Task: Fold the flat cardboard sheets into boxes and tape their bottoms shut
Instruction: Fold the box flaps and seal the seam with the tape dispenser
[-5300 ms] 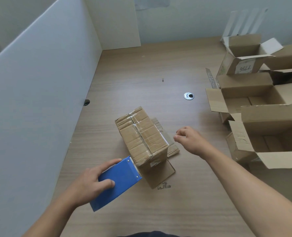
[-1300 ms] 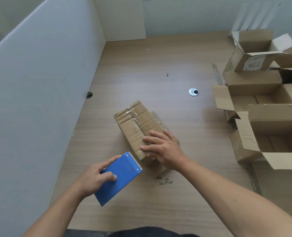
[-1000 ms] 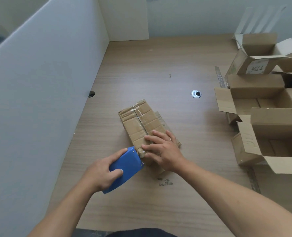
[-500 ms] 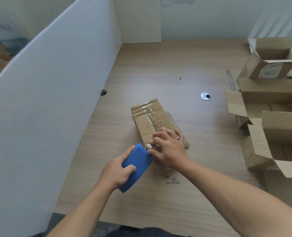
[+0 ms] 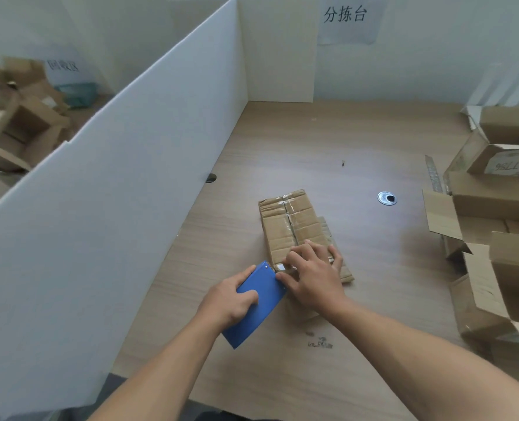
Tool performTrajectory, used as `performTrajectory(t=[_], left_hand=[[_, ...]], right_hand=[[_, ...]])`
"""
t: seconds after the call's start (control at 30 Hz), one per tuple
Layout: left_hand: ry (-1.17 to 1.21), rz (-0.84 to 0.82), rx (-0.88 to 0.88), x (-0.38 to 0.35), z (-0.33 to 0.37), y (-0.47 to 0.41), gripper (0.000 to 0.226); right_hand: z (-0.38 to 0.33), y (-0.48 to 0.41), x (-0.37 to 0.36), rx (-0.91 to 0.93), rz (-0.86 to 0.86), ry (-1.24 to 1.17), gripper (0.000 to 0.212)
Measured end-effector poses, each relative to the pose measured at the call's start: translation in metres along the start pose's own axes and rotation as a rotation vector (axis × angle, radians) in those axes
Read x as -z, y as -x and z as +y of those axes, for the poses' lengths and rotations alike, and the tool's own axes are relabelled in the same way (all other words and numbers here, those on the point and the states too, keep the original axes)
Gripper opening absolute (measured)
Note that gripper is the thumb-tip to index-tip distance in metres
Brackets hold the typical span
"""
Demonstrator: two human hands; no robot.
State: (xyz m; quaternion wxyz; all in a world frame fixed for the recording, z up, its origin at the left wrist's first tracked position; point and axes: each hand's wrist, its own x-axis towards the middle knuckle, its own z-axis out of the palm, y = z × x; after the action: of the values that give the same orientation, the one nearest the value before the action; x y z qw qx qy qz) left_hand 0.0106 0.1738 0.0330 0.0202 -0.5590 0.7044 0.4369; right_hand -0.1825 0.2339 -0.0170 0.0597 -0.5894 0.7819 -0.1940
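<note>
At three o'clock boxes point(image 5: 495, 202) stand done; left hand point(image 5: 232, 299) grips dispenser point(image 5: 262, 294), right hand point(image 5: 314, 276) presses flat on box point(image 5: 288, 223), seemingly mid-taping.

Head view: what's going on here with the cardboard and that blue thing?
A person is taping a small cardboard box lying on the wooden table. The left grip holds a blue tape dispenser with its front edge at the box's near end. The right grip rests on that end, fingers bent; whether it pinches tape is unclear. Tape already runs along the box's seam. Open boxes stand at the right.
</note>
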Motion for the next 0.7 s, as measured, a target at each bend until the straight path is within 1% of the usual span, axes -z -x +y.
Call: performTrajectory(t=[0.1, 0.23, 0.33, 0.4, 0.47, 0.53, 0.63, 0.7], left_hand=[[0.033, -0.014, 0.025, 0.004, 0.001, 0.0, 0.075], [0.067, -0.063, -0.003, 0.008, -0.002, 0.0, 0.073], [-0.09, -0.085, -0.015, 0.009, -0.022, 0.003, 0.072], [-0.187, -0.094, 0.023, 0.012, -0.048, 0.014, 0.069], [-0.156, -0.047, 0.096, 0.023, -0.069, 0.021, 0.066], [-0.075, 0.005, 0.126, 0.03, -0.077, 0.018, 0.062], [-0.026, 0.032, 0.073, 0.032, -0.066, 0.01, 0.061], [0.011, 0.064, 0.031, 0.029, -0.055, 0.004, 0.062]], right_hand=[[-0.003, -0.002, 0.001, -0.01, -0.016, 0.001, 0.03], [0.0, -0.001, 0.005, -0.01, -0.02, -0.049, 0.032], [0.008, -0.001, 0.008, -0.047, -0.009, -0.086, 0.037], [0.016, -0.002, 0.009, -0.027, -0.007, -0.107, 0.044], [0.019, -0.003, 0.009, -0.017, 0.005, -0.114, 0.05], [0.017, -0.001, 0.007, -0.026, 0.013, -0.106, 0.05], [0.014, 0.003, 0.003, -0.029, 0.023, -0.068, 0.041], [0.009, 0.0, 0.007, -0.023, 0.017, 0.016, 0.039]])
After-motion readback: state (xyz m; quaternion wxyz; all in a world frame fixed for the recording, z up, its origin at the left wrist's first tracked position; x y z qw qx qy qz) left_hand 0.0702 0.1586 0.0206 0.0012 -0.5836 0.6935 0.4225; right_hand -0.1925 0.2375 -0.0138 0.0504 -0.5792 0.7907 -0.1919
